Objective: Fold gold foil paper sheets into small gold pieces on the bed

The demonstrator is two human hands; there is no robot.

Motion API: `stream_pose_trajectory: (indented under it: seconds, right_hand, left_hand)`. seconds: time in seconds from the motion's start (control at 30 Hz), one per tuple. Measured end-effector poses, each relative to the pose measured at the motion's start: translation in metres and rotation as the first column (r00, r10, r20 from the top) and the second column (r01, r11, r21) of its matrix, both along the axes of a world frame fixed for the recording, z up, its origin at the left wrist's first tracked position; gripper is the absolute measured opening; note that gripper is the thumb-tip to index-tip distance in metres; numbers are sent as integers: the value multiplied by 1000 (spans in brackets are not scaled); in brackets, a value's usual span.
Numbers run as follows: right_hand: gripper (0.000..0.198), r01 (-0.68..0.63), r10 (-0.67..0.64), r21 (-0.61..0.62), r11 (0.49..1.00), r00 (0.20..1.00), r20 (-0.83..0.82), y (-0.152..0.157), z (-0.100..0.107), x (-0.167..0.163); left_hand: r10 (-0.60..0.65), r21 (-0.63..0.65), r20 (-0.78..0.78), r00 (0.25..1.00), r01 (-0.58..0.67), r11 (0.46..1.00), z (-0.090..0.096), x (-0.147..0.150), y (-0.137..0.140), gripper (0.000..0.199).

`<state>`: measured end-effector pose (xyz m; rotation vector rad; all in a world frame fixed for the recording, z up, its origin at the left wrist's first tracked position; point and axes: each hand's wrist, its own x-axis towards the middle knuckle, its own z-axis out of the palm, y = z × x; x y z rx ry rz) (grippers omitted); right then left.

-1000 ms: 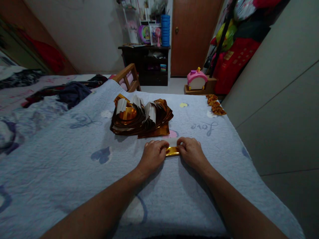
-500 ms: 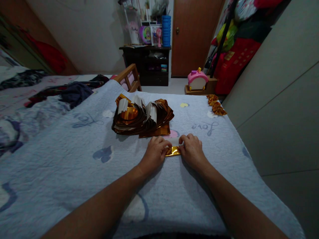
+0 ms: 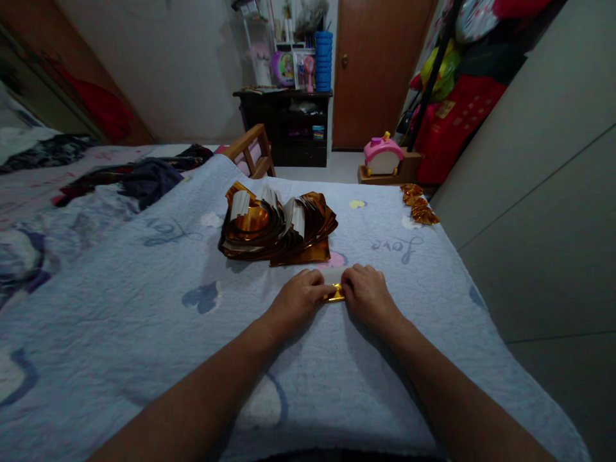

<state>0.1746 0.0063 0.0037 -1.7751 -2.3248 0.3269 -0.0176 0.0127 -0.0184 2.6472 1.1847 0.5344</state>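
A sheet of gold foil paper [image 3: 335, 294] with a white back lies on the bed cover, its near edge folded over so a gold strip shows. My left hand [image 3: 304, 296] grips the left end of the fold, fingers bent. At the right end my right hand [image 3: 366, 294] pinches the same sheet. The fingers cover much of the fold. Just beyond the hands sits a loose, curled stack of gold foil paper [image 3: 315, 250], its white backs showing in places. Several crumpled or folded gold pieces [image 3: 421, 209] rest near the far right corner.
A blue patterned cover [image 3: 216, 359] spreads under everything. Dark clothes [image 3: 151, 181] lie to the left. Past the far edge stand a wooden chair back [image 3: 250, 153], a dark cabinet [image 3: 283, 128] and a pink toy case [image 3: 383, 156]. A pale cupboard [image 3: 543, 212] rises along the right.
My left hand has shifted slightly right along the fold, closer to my right hand. Less of the gold strip shows between them. The view has moved a little.
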Motion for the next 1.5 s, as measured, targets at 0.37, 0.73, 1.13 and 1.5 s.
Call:
stream_pose_trajectory:
  seconds: [0.37,0.73,1.13,1.5]
  right_hand:
    - [18,5,-13,83,997,995,98,-10,0,-10]
    - [30,20,-35,134,991,993,112,-15,-2,-14]
    - [51,61,-68,90,994,994,86,-4,-1,10]
    - [65,92,-100,77,993,989,104,11,-11,46]
  left_hand:
    - [2,-97,111,994,8,995,8,-5,-3,21]
    - [4,-255,177,984,42,966,10,-8,1,6]
    - [35,-307,90,995,-5,952,14,-6,-1,11]
    - [43,-322,100,994,-8,947,18,-6,-2,11]
